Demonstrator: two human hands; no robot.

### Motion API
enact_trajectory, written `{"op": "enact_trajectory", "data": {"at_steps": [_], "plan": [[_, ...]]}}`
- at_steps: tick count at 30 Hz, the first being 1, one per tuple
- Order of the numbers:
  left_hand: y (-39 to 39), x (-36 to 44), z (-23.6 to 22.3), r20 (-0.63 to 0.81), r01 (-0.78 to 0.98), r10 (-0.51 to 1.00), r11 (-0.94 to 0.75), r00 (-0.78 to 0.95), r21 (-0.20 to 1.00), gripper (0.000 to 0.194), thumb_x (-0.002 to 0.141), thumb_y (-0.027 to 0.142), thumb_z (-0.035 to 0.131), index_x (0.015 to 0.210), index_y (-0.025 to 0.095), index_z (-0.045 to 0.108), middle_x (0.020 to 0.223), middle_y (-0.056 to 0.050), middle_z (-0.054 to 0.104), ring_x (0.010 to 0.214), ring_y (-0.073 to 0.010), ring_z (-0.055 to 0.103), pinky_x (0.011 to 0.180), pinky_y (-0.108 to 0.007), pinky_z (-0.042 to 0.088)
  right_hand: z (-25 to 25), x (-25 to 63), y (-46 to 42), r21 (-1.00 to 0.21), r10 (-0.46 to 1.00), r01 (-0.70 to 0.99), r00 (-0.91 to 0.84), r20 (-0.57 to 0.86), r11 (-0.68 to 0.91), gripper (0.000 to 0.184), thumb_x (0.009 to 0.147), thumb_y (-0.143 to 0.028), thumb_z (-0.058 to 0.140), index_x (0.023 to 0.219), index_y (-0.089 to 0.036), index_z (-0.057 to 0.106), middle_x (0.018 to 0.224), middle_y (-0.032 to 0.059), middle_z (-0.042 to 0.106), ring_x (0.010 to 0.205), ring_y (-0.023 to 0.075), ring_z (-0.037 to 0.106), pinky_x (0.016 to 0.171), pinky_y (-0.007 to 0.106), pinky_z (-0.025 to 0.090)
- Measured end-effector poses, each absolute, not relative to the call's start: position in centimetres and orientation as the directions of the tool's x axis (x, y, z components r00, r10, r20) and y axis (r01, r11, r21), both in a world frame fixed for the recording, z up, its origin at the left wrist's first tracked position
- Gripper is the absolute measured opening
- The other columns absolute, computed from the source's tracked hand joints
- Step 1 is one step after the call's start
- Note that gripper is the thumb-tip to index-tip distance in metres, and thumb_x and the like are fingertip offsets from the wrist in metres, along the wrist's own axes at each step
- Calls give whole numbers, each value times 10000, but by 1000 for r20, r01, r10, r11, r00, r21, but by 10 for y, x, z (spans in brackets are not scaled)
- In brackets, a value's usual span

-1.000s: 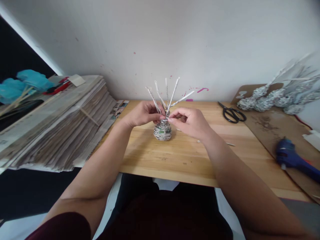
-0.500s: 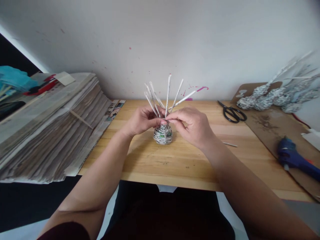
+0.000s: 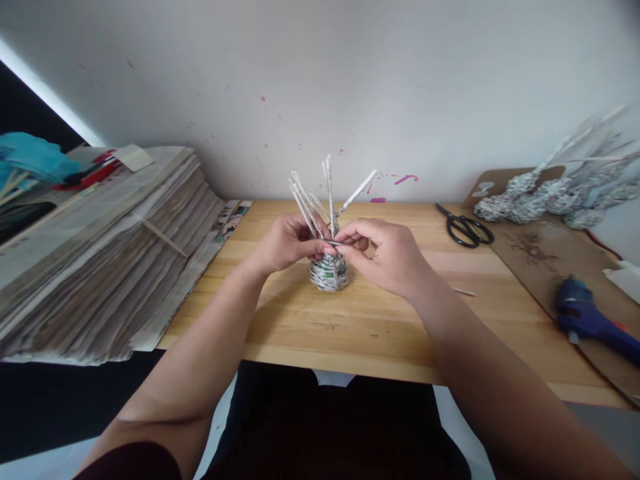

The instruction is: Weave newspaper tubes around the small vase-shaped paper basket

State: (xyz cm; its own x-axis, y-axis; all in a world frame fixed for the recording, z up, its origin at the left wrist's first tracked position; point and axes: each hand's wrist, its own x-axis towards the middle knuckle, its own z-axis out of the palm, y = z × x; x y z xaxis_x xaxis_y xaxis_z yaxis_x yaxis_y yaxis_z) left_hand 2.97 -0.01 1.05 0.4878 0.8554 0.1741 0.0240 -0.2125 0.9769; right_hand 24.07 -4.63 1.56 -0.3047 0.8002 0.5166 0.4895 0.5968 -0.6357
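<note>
A small round vase woven from rolled newspaper (image 3: 329,275) stands on the wooden table, with bits of green showing through its weave. Several paper tubes (image 3: 329,183) rise from its neck and fan outward. My left hand (image 3: 293,243) is closed at the neck from the left, thumb in front and fingers behind among the tubes. From the right, my right hand (image 3: 383,253) pinches a thin paper strip (image 3: 336,243) at the neck. The fingertips of both hands nearly meet there and hide part of the neck.
Black-handled scissors (image 3: 467,229) lie at the back right. A blue glue gun (image 3: 590,317) rests on brown cardboard (image 3: 530,250), near several woven paper pieces (image 3: 530,193). A tall newspaper stack (image 3: 125,247) stands left. A short paper piece (image 3: 465,291) lies beyond my right forearm.
The vase has turned between my hands, so its upright tubes stand in different places. Both hands stay at the neck. The camera view has shifted slightly.
</note>
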Motion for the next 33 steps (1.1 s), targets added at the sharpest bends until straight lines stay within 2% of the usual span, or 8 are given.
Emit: {"op": "enact_trajectory", "data": {"at_steps": [8, 15, 20, 23, 27, 29, 31, 33], "plan": [[-1, 28, 7, 230, 26, 828, -283, 511, 959, 425, 679, 488, 945, 790, 167, 690, 683, -9, 674, 582, -115, 608, 547, -238, 526, 19, 247, -45, -548, 776, 561, -339, 532, 621, 129, 907, -141, 694, 879, -243, 769, 825, 10, 764, 813, 184, 662, 763, 327, 481], [-2, 29, 9, 246, 54, 816, -320, 523, 946, 410, 734, 468, 915, 890, 144, 720, 731, -22, 678, 591, -103, 590, 539, -221, 508, 21, 248, -45, -455, 710, 554, -445, 546, 697, 242, 957, -120, 600, 980, -254, 801, 874, 26, 785, 842, 199, 652, 821, 356, 472], [-2, 29, 8, 226, 106, 834, -319, 504, 942, 404, 746, 476, 902, 888, 131, 747, 741, -39, 701, 610, -117, 605, 555, -229, 515, 22, 250, -44, -468, 730, 572, -417, 540, 673, 195, 952, -139, 634, 965, -259, 787, 896, 16, 797, 858, 205, 667, 809, 360, 481], [-3, 29, 8, 249, 143, 834, -360, 493, 922, 392, 772, 486, 878, 896, 134, 761, 778, -62, 730, 665, -145, 643, 602, -252, 543, 22, 251, -43, -398, 696, 602, -413, 588, 693, 180, 942, -124, 632, 931, -254, 756, 905, 23, 794, 877, 219, 671, 842, 382, 486], [-2, 29, 7, 289, 127, 833, -388, 472, 913, 376, 799, 478, 857, 898, 131, 749, 822, -74, 752, 685, -144, 653, 630, -254, 548, 19, 253, -40, -350, 675, 705, -245, 696, 617, 105, 913, -163, 671, 844, -238, 699, 910, 62, 745, 870, 231, 657, 779, 371, 475], [-1, 30, 6, 294, 107, 835, -383, 465, 917, 361, 802, 462, 855, 878, 129, 737, 817, -66, 750, 667, -129, 640, 623, -243, 538, 15, 256, -37, -389, 752, 769, -176, 636, 508, 151, 889, -238, 727, 749, -232, 672, 789, 48, 704, 718, 202, 607, 664, 348, 424], [1, 30, 5, 292, 95, 839, -373, 460, 923, 330, 803, 430, 857, 857, 132, 725, 789, -49, 741, 642, -116, 622, 611, -236, 525, 11, 261, -34, -414, 867, 812, -210, 451, 412, 261, 866, -269, 747, 632, -227, 640, 607, 12, 627, 556, 164, 504, 578, 338, 342], [3, 29, 3, 294, 87, 837, -372, 462, 924, 295, 812, 399, 849, 847, 137, 717, 765, -34, 730, 624, -107, 607, 602, -230, 513, 7, 263, -30, -455, 928, 817, -250, 275, 355, 244, 850, -209, 720, 613, -220, 662, 538, -5, 604, 499, 143, 462, 554, 330, 309]]}}
